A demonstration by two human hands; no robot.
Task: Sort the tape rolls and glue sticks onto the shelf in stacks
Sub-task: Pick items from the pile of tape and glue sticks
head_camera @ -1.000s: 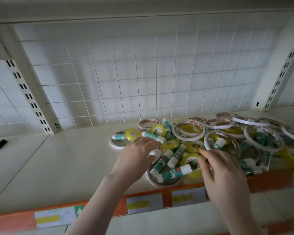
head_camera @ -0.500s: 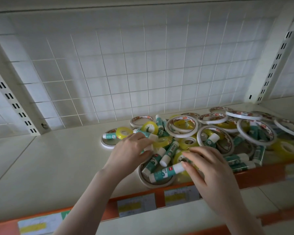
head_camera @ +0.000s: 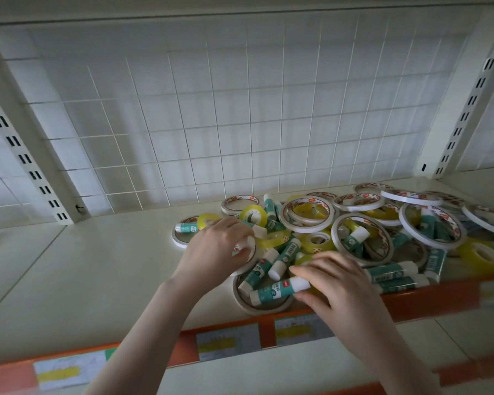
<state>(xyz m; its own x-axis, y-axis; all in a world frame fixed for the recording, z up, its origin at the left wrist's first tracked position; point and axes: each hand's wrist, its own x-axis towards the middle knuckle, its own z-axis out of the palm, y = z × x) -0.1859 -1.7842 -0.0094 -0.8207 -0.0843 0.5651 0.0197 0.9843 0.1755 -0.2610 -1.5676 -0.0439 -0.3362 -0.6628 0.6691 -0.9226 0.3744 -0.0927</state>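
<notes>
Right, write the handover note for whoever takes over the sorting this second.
Left hand: fingers curled round a white-capped item at the pile's left edge; which item, I cannot tell.
Right hand: fingers pinch a glue stick lying across a white tape ring at the shelf's front lip.
Pile: tape rolls and glue sticks mixed, right half of the shelf.
Done: no stacks visible.
Left: sort everything into stacks; the shelf's left half shows bare surface.

A shop: slotted shelf uprights [head_camera: 26,161], wire-grid backing [head_camera: 240,115], price labels [head_camera: 228,342] on the orange shelf edge [head_camera: 428,300].
</notes>
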